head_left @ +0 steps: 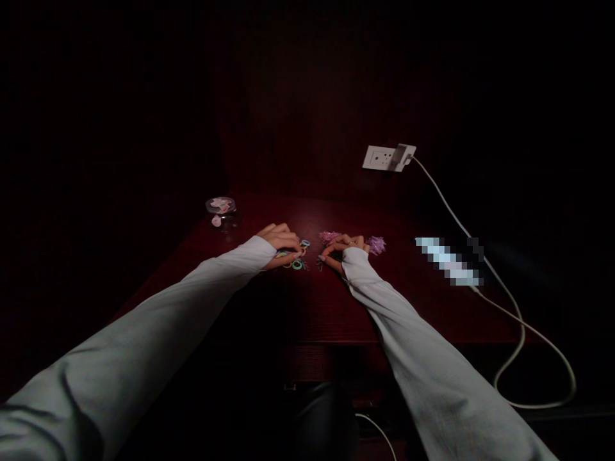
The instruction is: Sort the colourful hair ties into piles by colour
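Observation:
Both arms in pale grey sleeves reach across a dark red table (317,307). My left hand (281,243) rests with curled fingers on a small heap of coloured rings (296,261), teal, yellow and orange. My right hand (343,248) lies just to the right, fingers bent and pinched toward the rings. Purple tassels (376,244) lie beside and behind the right hand, with a pink one (329,236) near its fingertips. What the fingers grip is too small to make out.
A small clear jar (221,208) with pink bits stands at the table's back left. A white wall socket (379,157) holds a charger (402,155); its white cable (519,320) runs down the right side. A blurred-out object (449,261) lies right of the hands. The surroundings are dark.

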Demonstrator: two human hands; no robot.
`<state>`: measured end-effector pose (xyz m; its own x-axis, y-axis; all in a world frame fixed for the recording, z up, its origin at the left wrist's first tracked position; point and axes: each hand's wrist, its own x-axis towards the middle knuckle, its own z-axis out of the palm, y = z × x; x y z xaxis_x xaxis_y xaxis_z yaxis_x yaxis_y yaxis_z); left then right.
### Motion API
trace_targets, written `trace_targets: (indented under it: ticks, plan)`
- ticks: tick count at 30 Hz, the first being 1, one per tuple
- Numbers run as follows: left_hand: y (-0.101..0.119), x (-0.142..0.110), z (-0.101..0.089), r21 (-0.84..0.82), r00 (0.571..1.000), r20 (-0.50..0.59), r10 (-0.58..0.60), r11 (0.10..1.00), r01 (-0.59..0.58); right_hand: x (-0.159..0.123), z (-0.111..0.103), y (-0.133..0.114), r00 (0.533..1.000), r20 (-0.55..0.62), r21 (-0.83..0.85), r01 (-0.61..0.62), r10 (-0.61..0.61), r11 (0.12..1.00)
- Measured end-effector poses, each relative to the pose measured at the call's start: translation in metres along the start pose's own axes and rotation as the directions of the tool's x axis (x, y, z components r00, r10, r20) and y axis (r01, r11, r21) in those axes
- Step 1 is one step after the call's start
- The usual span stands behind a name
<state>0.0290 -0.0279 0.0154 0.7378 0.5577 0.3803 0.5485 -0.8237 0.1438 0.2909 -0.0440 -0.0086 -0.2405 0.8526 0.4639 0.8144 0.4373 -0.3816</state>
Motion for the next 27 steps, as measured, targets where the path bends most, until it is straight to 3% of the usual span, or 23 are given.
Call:
trace_targets:
  ticks: [7,13,23,27]
  plan:
    - [-0.001,-0.001,0.001,-0.005,1.0,-0.005,0.0,1.0,0.0,0.001,0.0,0.001,0.997,-0.047,0.029,-0.054,0.056,0.998]
    - [-0.001,-0.002,0.001,-0.013,1.0,-0.017,0.008,1.0,-0.009,-0.005,-0.005,0.02,0.989,-0.101,0.037,-0.107,0.11,0.994]
    - [-0.001,-0.003,0.002,-0.014,1.0,-0.014,0.008,1.0,-0.008,-0.015,-0.013,0.028,0.995,-0.083,-0.121,-0.069,0.059,0.99]
    - [0.0,-0.002,0.001,-0.016,1.0,-0.023,0.017,1.0,-0.017,-0.015,-0.012,0.024,1.0,-0.012,-0.123,0.021,-0.023,0.992]
